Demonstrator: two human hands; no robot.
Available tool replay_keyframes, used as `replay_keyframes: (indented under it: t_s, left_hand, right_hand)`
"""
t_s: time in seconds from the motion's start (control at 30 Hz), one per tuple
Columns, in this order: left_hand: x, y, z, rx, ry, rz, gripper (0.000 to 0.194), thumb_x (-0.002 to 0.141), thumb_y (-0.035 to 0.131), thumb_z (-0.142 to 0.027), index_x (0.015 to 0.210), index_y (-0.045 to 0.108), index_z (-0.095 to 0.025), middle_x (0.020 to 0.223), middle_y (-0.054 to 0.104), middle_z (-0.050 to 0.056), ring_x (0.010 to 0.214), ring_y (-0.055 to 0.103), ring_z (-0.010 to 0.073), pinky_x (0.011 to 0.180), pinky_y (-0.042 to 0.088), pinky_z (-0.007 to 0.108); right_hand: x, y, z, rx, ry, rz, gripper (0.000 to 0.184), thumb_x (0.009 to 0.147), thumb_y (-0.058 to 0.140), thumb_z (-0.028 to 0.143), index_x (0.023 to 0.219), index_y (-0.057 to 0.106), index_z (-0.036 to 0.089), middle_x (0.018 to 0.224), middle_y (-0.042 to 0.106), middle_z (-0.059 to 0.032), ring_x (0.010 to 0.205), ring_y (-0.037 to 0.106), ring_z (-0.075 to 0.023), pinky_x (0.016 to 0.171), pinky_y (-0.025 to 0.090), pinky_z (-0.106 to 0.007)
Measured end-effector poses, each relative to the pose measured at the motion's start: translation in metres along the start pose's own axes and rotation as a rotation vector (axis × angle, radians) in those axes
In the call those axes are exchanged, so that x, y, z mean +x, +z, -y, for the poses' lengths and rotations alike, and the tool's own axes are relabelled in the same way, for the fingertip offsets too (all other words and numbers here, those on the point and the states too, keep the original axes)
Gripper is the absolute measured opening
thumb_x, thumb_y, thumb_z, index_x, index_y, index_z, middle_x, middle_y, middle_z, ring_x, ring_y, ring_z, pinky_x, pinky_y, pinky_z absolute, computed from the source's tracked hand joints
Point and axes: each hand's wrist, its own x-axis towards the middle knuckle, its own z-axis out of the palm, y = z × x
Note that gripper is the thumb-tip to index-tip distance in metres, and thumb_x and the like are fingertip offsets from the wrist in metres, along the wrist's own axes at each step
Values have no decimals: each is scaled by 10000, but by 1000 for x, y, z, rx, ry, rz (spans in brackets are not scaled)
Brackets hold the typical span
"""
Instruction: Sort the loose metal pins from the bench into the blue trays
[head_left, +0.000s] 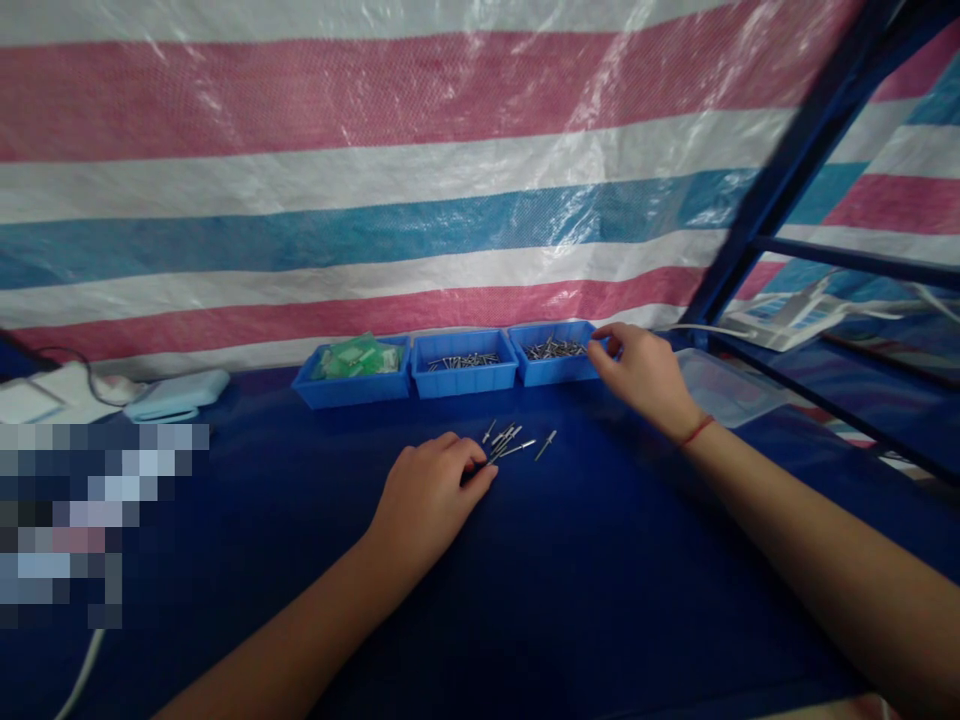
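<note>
My left hand (pixel 431 495) rests on the dark blue table (pixel 525 600), fingers curled and pinched at the edge of a small pile of metal rivets (pixel 514 442). Whether it grips one I cannot make out. My right hand (pixel 641 375) reaches to the right blue bin (pixel 559 365), which holds many rivets, and its fingertips pinch at the bin's right rim. The middle blue bin (pixel 465 365) also holds rivets. The left blue bin (pixel 352 375) holds green plastic pieces.
A striped pink, white and blue tarp (pixel 375 200) hangs behind the bins. A blue metal frame (pixel 787 180) slants at the right, with a clear plastic lid (pixel 724 385) beside it. A pale blue device (pixel 176 395) and cables lie at the left.
</note>
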Motion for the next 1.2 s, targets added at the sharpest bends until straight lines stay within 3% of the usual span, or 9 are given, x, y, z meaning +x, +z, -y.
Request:
replay_keyframes:
  t_s: [0.17,0.33,0.43,0.63,0.97,1.2]
  left_hand:
    - [0,0,0,-11,17,-28,200,876,469,-261,819,648,-191,836,650,47,745,612,211,678,408,326]
    - [2,2,-1,-295,45,-195,157,895,446,-250,852,579,-178,820,626,24,760,588,167,709,428,287]
    - [1,2,-5,-450,26,-271,137,890,453,-253,871,572,-188,816,635,12,751,581,156,698,433,274]
    - [-2,4,-9,-577,3,-299,145,882,460,-284,833,566,-198,770,626,-2,706,573,145,683,443,270]
    - [-3,7,-8,-687,6,-253,181,882,480,-336,927,597,-205,809,633,12,757,600,160,717,462,283]
    - [-3,9,-7,-675,-11,-247,174,878,487,-335,886,590,-195,779,612,12,741,585,159,697,460,280]
  right_hand:
    - [-14,-11,28,201,-117,99,213,791,505,263,874,673,162,756,661,-54,629,581,-170,612,414,-289]
    - [-42,-25,66,484,-294,354,159,797,542,237,888,659,179,803,674,-25,600,562,-124,591,433,-264]
    - [-57,-30,83,719,-245,434,140,798,570,260,897,639,189,802,665,-14,581,544,-107,546,431,-242]
    - [-68,-29,92,1090,-30,431,164,795,599,346,823,617,186,771,634,-15,605,532,-108,535,427,-236]
    - [-67,-31,92,1134,-18,446,138,802,590,318,815,627,185,758,637,-23,653,559,-127,598,445,-260]
    - [-67,-31,93,1136,0,429,126,793,603,307,792,602,181,668,555,15,572,482,-94,529,388,-236]
